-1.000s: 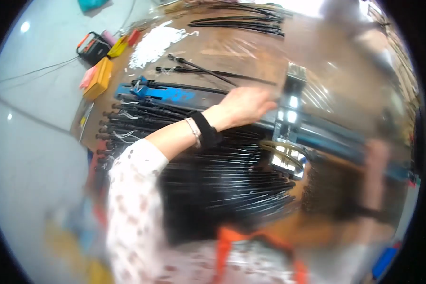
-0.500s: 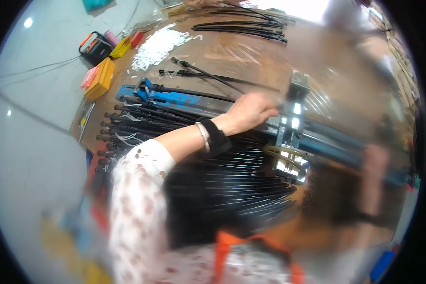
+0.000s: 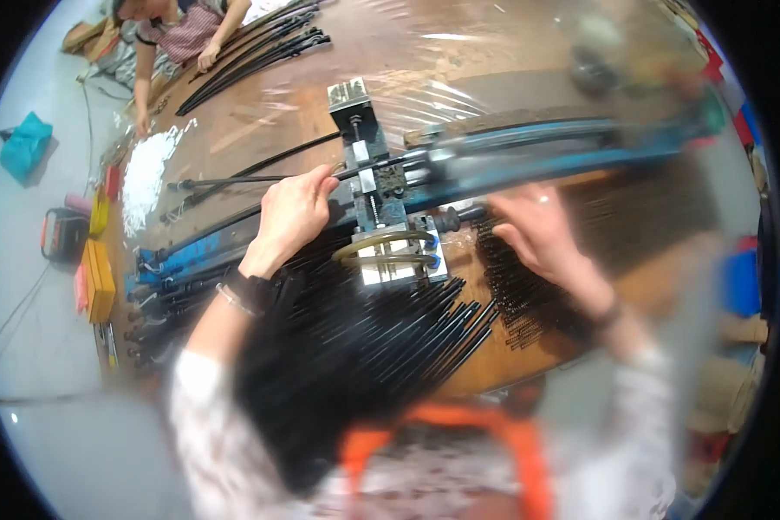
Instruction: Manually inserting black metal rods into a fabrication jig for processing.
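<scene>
Black rod (image 3: 225,227) lies lengthwise along the blue rail (image 3: 191,254) at the left of the worktop (image 3: 472,373), its long axis slanting up and rightward to the left hand (image 3: 293,217). That hand is the nearer one, just left of the metal clamp fixture (image 3: 394,180), while the rod trails away from its fingers to the left and toward the person. The left fingers curl inward with the thumb close by; their undersides are hidden, so I cannot tell whether they grip the rod.

Across the fixture, the right hand (image 3: 542,236) is part open, thumb apart from the fingers. A knobbed black fitting (image 3: 451,218) lies just left of its fingertips, pointing along toward them; blur leaves it unclear whether they hold it.

Room is tight on the near side, where bundled black rods (image 3: 433,342) fan beneath the left forearm up to the worktop's near edge. Beyond the left hand, crossed rods (image 3: 243,180) leave wider gaps toward the white pieces (image 3: 152,178).
</scene>
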Available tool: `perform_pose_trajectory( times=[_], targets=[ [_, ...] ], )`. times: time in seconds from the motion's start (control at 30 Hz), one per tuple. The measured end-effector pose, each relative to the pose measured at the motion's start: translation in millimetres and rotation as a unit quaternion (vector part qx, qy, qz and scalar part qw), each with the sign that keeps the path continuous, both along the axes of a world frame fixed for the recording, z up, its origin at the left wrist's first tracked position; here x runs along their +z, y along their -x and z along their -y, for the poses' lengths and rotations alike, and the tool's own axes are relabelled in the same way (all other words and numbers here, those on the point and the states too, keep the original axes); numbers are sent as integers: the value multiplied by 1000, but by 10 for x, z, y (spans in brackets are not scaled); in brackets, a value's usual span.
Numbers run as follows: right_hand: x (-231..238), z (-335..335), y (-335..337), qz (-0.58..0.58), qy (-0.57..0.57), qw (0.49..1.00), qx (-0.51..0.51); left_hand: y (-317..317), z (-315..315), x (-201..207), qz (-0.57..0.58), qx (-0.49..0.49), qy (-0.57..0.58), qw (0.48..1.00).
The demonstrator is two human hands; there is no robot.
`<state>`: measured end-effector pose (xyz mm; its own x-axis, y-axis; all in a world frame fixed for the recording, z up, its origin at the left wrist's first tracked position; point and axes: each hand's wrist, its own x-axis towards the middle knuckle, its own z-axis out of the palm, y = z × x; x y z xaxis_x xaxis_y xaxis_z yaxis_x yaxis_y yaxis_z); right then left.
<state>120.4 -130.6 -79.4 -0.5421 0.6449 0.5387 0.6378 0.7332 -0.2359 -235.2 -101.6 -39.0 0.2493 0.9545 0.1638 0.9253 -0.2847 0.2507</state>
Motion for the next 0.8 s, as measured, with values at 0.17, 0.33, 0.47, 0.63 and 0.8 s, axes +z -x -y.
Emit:
perform_pose_trajectory(
  times=[0.17,0.33,0.47,0.63,0.8],
  targets=[
    [-249,-127,223,-117,132,981,78,40,27,-67,-22,20,2,1000],
    [-359,-169,265,-193,201,956,94,137,6,-200,-16,-2,-40,999],
    [-339,-266,139,62,290,955,28,45,-67,-305,-22,-84,-155,984],
    [-517,81,-120,92,171,981,0,567,-281,-233,-99,-186,-259,943],
    [-588,63,22,-20,123,992,27,1054,-144,-241,-146,-127,-302,933]
  ],
)
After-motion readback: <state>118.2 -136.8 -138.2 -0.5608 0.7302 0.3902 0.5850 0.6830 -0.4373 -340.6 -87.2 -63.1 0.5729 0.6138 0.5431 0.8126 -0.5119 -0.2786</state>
